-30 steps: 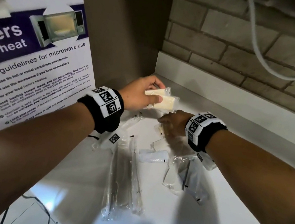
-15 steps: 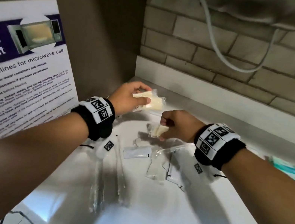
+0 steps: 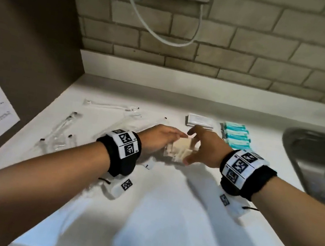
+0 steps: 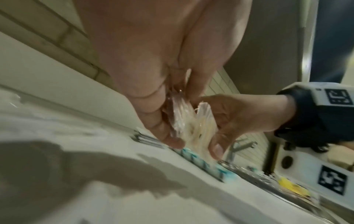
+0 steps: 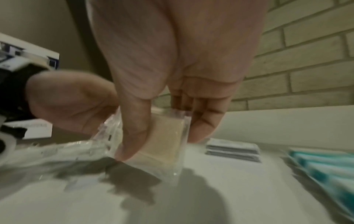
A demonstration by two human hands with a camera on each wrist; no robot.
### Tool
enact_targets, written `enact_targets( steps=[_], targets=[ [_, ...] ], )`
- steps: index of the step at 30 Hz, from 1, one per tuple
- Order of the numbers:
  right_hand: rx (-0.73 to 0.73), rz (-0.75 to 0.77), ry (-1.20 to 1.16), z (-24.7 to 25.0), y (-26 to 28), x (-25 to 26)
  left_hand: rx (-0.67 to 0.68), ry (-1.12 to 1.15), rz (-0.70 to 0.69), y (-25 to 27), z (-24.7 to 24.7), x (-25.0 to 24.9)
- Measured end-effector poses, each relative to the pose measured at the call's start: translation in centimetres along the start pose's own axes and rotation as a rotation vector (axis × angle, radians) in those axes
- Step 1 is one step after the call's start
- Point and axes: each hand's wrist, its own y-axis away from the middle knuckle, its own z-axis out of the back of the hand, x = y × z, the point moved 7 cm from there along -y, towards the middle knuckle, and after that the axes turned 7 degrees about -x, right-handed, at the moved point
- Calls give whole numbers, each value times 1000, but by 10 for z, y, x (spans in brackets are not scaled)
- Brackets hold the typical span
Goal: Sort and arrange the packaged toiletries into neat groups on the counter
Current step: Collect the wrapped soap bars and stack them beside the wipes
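Both hands meet over cream soap packets at mid-counter.

The left hand (image 3: 157, 138) and right hand (image 3: 207, 147) each pinch the clear-wrapped soap packets (image 3: 181, 151) between thumb and fingers, just above the white counter (image 3: 163, 209). How many packets there are is hard to tell; wrappers blur together. Behind lie a grey sachet stack (image 3: 199, 121) and teal packets (image 3: 236, 136), partly hidden by the right hand. Clear long sleeves (image 3: 62, 133) lie left, contents indistinct.

Bare forearms; each wrist wears a black band (image 3: 122, 159) with white, seemingly square-coded marker tags.
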Motion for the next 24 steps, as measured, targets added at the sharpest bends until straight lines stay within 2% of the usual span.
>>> enact_targets(
  steps=[2,5,8,11,13,15,19,24],
  targets=[
    [39,9,93,-5,14,-8,83,93,104,7,-25,7],
    [66,-2,165,-8,30,-22,185,-7,125,17,-58,11],
    [76,22,287,-16,38,-20,172,-461,-59,19,-62,12],
    [21,117,365,-24,49,-19,139,-622,-100,27,-75,10],
    [2,195,413,-27,56,-20,158,-904,-143,32,-81,9],
    [40,203,392,-29,62,-26,189,-1062,-132,36,-81,12],
    [140,188,254,-31,68,-36,217,-1033,-73,40,-81,16],
    [98,139,25,-31,63,-35,145,-922,-94,39,-91,13]
  ],
)
